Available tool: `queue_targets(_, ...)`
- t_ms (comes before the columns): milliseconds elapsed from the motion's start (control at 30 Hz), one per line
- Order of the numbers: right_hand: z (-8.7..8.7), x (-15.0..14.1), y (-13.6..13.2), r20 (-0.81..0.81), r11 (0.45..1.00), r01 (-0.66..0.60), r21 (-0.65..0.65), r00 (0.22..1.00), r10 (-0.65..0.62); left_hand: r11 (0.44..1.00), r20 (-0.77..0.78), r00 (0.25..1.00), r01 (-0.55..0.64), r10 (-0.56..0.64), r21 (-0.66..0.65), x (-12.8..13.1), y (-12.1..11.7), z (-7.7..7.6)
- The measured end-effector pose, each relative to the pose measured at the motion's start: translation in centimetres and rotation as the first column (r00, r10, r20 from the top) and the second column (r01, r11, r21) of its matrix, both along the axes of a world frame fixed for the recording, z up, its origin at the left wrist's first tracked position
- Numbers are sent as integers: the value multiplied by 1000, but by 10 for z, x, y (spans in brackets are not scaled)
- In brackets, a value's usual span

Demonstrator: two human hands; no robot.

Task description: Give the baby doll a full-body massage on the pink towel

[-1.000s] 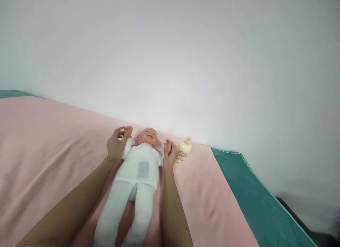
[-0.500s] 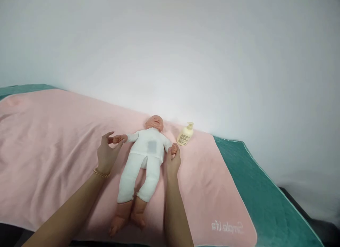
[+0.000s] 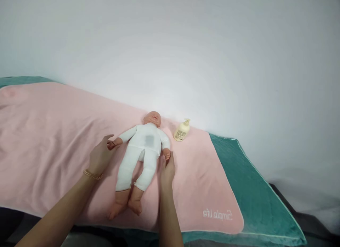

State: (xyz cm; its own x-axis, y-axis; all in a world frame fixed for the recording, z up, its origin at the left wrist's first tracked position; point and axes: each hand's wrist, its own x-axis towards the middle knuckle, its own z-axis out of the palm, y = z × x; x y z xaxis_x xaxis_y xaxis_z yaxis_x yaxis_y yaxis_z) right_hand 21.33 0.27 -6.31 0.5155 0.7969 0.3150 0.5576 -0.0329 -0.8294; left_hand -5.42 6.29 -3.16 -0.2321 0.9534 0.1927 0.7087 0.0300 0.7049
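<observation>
A baby doll in a white suit lies on its back on a pink towel, head toward the wall. My left hand, with a gold bracelet at the wrist, pinches the doll's hand on the left side. My right hand holds the doll's other hand low beside its hip. Both doll arms are drawn down and outward. The doll's bare feet point toward me.
A cream pump bottle lies on the pink towel just right of the doll's head. A teal cover shows under the towel on the right. A white wall runs directly behind. The bed's near edge is at the bottom.
The doll's arms came down from beside its head to its sides, with my hands on them throughout. The view pulled back, so the whole doll and the towel's front edge now show.
</observation>
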Motion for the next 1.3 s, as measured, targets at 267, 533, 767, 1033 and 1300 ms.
queue_targets(267,25,12,50,-239,949,-54,310,962,133,885,479,871,-136,-108,446,27,50,18)
queue_targets(533,30,39,126,-279,918,-119,377,931,235,914,684,716,-171,-141,367,55,145,24)
queue_targets(767,22,57,202,-337,933,-182,311,897,288,979,576,795,115,-193,169,68,188,16)
queue_targets(1033,18,72,229,-316,966,-197,168,917,242,970,439,871,243,-219,2,65,209,5)
queue_targets(1300,29,61,206,-257,959,-170,227,939,227,974,483,852,125,-202,187,71,196,13)
